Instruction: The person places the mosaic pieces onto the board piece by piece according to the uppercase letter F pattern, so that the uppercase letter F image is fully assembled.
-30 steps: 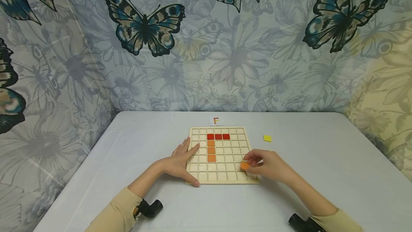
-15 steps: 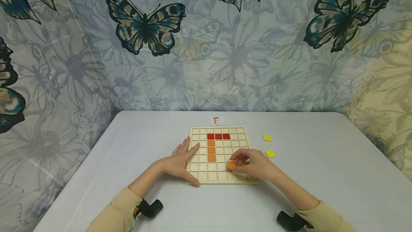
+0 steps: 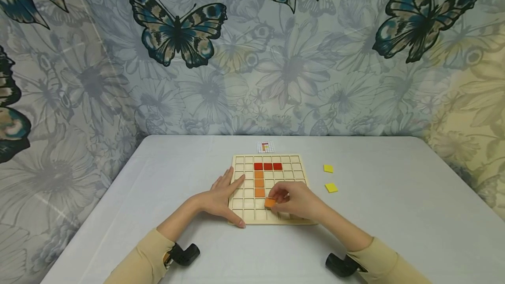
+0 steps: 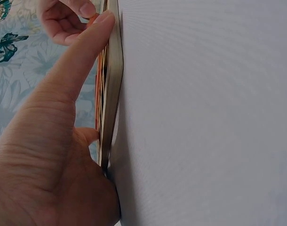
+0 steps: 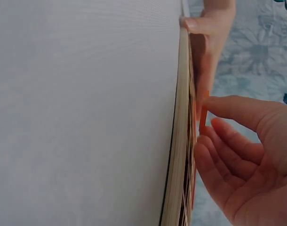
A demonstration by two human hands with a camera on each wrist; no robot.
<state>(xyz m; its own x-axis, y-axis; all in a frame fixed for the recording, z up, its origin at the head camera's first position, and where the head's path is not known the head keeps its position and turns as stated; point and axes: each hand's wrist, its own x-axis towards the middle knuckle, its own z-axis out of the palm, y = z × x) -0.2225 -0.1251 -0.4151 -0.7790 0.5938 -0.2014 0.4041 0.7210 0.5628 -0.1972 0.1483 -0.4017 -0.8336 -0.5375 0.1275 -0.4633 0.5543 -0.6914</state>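
A wooden grid board (image 3: pixel 244 216) lies on the table. Three red tiles (image 3: pixel 268 166) form a row near its far edge, and a column of orange tiles (image 3: pixel 259 183) runs toward me from the leftmost red one. My right hand (image 3: pixel 293 198) pinches another orange tile (image 3: pixel 270 203) between thumb and fingers, just over the board, right of and nearer than the column's end. In the right wrist view this orange tile (image 5: pixel 204 113) stands edge-on. Spread along the board's left side, my left hand (image 3: pixel 221 198) rests with straight fingers, its thumb on the near edge.
Two yellow tiles (image 3: pixel 331 187) lie apart on the white table (image 3: pixel 394 196), right of the board. Beyond the far edge of the board is a small printed pattern card (image 3: pixel 265 147). A butterfly-patterned cloth (image 3: pixel 292 78) hangs behind the table.
My right hand has carried the orange tile leftward across the board, from its right side to beside the orange column. The nearer yellow tile has come into view. My left hand stays put.
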